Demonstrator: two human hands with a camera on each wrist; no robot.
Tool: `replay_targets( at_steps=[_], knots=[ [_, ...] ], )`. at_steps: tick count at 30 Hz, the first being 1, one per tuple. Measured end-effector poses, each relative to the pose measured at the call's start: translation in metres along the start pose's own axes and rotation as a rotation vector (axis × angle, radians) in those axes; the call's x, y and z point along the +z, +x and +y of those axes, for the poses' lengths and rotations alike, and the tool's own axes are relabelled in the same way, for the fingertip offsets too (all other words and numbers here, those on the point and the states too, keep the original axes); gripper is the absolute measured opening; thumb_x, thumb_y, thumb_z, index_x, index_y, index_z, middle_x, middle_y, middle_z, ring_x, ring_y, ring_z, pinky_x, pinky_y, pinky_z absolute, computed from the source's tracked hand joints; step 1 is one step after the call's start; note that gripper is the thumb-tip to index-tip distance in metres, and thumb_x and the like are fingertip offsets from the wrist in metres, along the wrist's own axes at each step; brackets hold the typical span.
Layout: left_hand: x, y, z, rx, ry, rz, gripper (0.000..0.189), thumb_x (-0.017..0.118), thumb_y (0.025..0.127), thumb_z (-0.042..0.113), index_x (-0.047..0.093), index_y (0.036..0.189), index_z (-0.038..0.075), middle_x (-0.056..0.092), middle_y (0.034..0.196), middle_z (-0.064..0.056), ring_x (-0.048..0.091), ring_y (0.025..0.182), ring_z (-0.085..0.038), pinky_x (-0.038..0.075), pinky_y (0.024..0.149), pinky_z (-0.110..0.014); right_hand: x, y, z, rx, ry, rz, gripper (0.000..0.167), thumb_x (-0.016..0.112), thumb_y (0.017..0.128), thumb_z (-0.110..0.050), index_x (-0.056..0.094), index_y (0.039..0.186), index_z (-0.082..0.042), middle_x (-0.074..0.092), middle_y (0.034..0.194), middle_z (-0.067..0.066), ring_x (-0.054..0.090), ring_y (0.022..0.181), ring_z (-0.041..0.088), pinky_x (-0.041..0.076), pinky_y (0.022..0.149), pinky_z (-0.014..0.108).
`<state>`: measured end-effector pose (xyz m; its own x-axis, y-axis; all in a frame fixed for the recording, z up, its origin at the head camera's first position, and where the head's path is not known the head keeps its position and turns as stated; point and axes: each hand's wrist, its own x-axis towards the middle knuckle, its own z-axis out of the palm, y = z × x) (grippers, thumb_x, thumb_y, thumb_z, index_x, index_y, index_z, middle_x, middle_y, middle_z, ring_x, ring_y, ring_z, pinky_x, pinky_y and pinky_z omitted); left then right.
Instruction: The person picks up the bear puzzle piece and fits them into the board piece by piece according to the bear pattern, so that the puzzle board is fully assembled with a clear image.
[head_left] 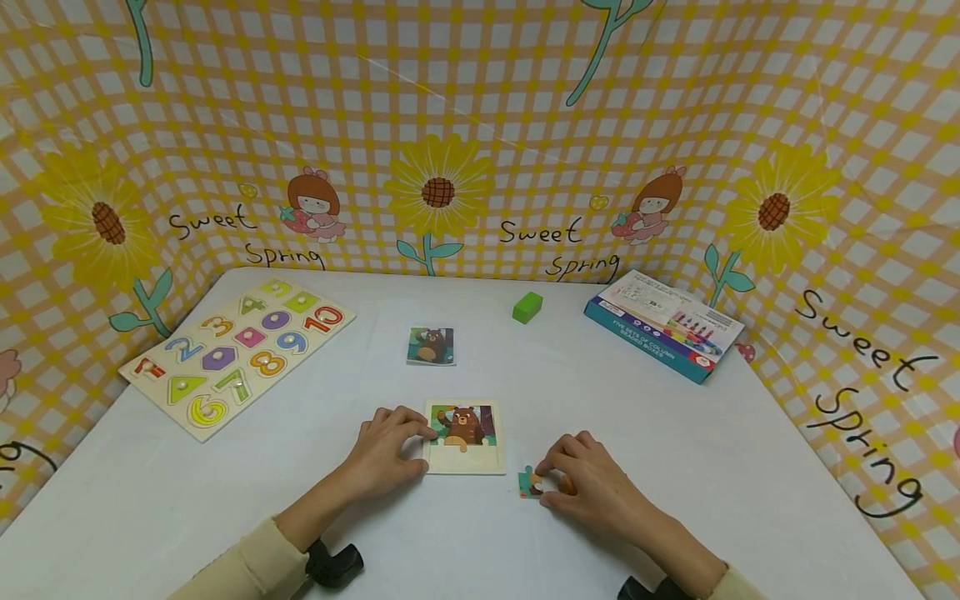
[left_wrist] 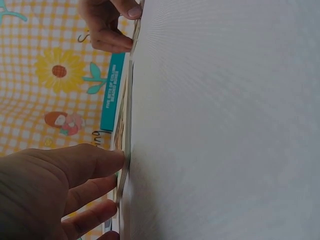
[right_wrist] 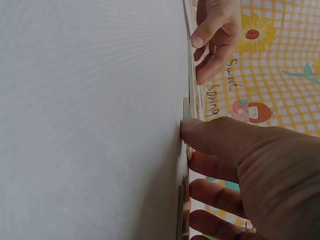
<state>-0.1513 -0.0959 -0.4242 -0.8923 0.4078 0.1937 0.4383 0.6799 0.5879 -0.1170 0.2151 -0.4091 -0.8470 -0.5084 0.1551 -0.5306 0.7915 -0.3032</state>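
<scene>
Teal puzzle piece [head_left: 525, 485], pinched by right hand [head_left: 592, 483], near bear board [head_left: 467, 461]

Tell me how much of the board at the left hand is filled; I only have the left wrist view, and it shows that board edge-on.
Observer: In the head view, a bear picture fills the upper part of the puzzle board, leaving the lower strip bare.
Operator: I can see the right hand, but not what's printed on the piece at its fingertips.
Observer: That puzzle piece is teal on its left side, with brown and orange further right.
Operator: And the teal box further off: anything to its left that I'm missing?
Observer: Yes, a green block lies on the table there, apart from the box.
</scene>
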Motion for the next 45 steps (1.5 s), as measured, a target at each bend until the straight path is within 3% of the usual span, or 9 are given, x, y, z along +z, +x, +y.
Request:
replay_targets(
  at_steps=[16,23,36,45],
  knots=[
    [0.0,0.0,0.0,-0.01,-0.006,-0.002,0.032,0.074,0.072,0.007,0.071,0.104,0.012,0.057,0.115,-0.003,0.044,0.104,-0.026,0.032,0.083,-0.048,-0.001,0.007,-0.005,-0.019,0.029,0.016,0.02,0.081,0.076,-0.023,0.072,0.094,-0.018,0.057,0.096,-0.009,0.041,0.091,0.012,0.04,0.078,0.036],
    [0.001,0.001,0.0,-0.011,-0.004,-0.005,0.032,0.075,0.073,0.007,0.071,0.104,0.012,0.057,0.115,-0.003,0.044,0.104,-0.026,0.032,0.083,-0.048,0.004,0.025,-0.018,-0.119,0.013,0.065,0.022,0.081,0.074,-0.018,0.073,0.094,-0.013,0.059,0.093,-0.005,0.044,0.089,0.015,0.04,0.079,0.037],
    [-0.001,0.001,0.001,-0.019,-0.005,-0.013,0.032,0.075,0.073,0.009,0.071,0.104,0.012,0.056,0.115,-0.003,0.044,0.105,-0.026,0.031,0.083,-0.047,0.022,0.067,-0.041,-0.153,-0.017,0.059,0.024,0.082,0.074,-0.023,0.074,0.093,-0.012,0.058,0.09,-0.002,0.044,0.085,0.017,0.039,0.077,0.036],
    [-0.001,0.001,-0.001,-0.012,0.001,-0.026,0.033,0.075,0.073,0.01,0.07,0.105,0.013,0.056,0.116,-0.003,0.044,0.106,-0.027,0.031,0.085,-0.048,0.03,0.084,-0.05,-0.154,-0.039,0.041,0.023,0.08,0.077,-0.027,0.074,0.094,-0.014,0.061,0.094,-0.001,0.045,0.087,0.019,0.039,0.079,0.037]
  ],
)
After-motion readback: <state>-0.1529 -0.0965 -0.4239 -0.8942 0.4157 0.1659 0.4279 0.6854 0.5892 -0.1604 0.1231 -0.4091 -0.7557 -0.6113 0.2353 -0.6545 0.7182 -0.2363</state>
